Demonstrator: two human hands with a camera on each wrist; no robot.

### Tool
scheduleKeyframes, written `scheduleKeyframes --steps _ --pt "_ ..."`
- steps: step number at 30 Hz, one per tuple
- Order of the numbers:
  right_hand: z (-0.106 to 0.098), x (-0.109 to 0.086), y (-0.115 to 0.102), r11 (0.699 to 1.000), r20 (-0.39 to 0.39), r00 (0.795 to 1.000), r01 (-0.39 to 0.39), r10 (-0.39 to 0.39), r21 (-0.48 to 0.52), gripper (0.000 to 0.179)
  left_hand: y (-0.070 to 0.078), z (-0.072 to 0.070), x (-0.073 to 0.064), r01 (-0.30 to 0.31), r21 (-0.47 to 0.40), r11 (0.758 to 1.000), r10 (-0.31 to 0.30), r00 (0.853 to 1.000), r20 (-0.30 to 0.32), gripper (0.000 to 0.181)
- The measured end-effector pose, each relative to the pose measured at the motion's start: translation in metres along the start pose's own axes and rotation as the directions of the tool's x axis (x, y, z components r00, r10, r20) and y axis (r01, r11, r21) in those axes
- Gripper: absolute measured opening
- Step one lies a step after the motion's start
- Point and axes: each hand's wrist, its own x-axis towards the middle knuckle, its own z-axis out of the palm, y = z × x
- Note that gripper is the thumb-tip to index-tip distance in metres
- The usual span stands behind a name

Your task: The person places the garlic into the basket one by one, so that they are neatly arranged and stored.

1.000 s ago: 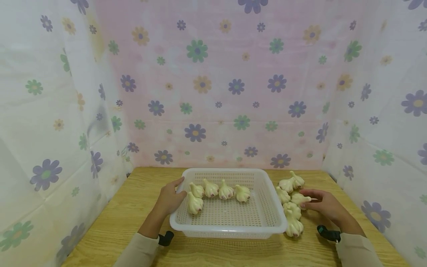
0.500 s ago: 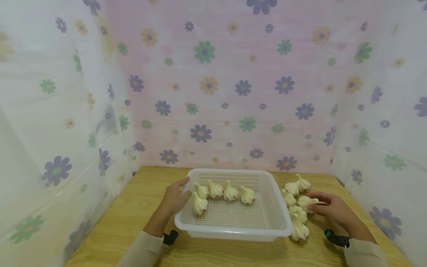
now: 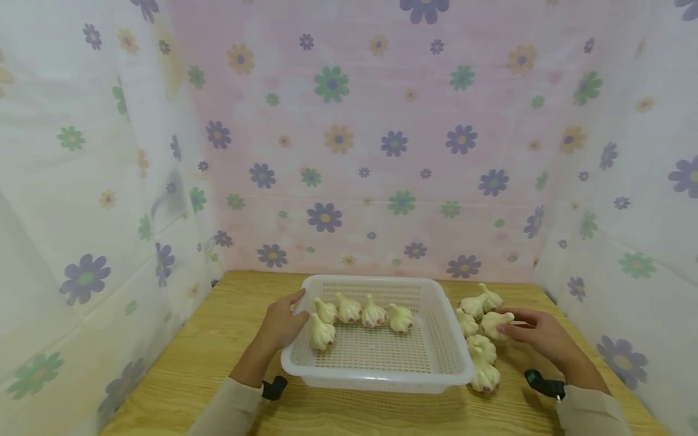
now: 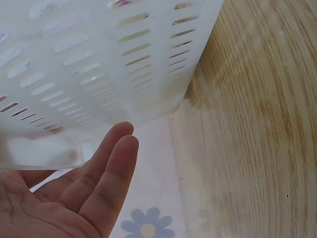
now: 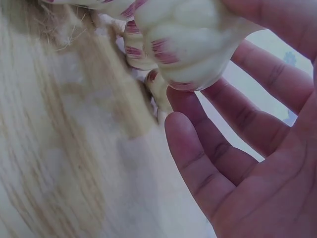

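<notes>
A white slotted plastic basket point(image 3: 376, 378) stands on the table, with several pale garlic bulbs point(image 3: 400, 318) lying inside along its far and left sides. My left hand point(image 3: 282, 322) holds its left rim, thumb over the edge; in the left wrist view the fingers point(image 4: 111, 173) extend beneath the rim, outside the slotted wall. To the basket's right, my right hand point(image 3: 540, 333) pinches one garlic bulb point(image 3: 492, 325) between thumb and fingers, its stem pointing right. In the right wrist view this bulb point(image 5: 190, 47) shows purple-streaked root-end tips, and the lower fingers extend below it.
More loose garlic bulbs point(image 3: 484, 375) lie in a cluster against the basket's right side. The wooden table point(image 3: 185, 339) is enclosed by flower-printed cloth point(image 3: 360, 121) at the back and sides. Each wrist wears a dark camera mount point(image 3: 545, 384).
The head view shifts slightly. The garlic bulb in my right hand has risen a little, and a gap now shows between it and the bulb nearer me. My left hand keeps its hold.
</notes>
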Motion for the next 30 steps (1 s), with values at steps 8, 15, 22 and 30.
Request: scheduleKeyframes --steps 8,15,22,30 --pt "0.002 0.001 -0.016 0.996 -0.024 0.999 -0.039 0.037 -0.086 0.074 -0.001 -0.002 -0.001 -0.002 0.001 1.0 0.002 1.0 -0.008 0.064" --pt "-0.002 -0.002 -0.024 0.994 -0.078 0.996 -0.045 0.037 -0.097 0.073 0.0 -0.001 0.001 -0.014 -0.011 1.0 0.014 1.0 0.004 0.063" --pt "-0.004 0.002 -0.037 0.99 -0.125 0.992 0.0 -0.018 -0.14 0.075 -0.001 0.0 0.001 -0.002 0.006 1.0 0.002 1.0 0.007 0.064" --pt "-0.007 0.011 -0.055 0.977 -0.146 0.983 0.083 -0.113 -0.195 0.064 0.0 0.0 0.001 0.004 -0.004 1.0 -0.004 1.0 0.018 0.065"
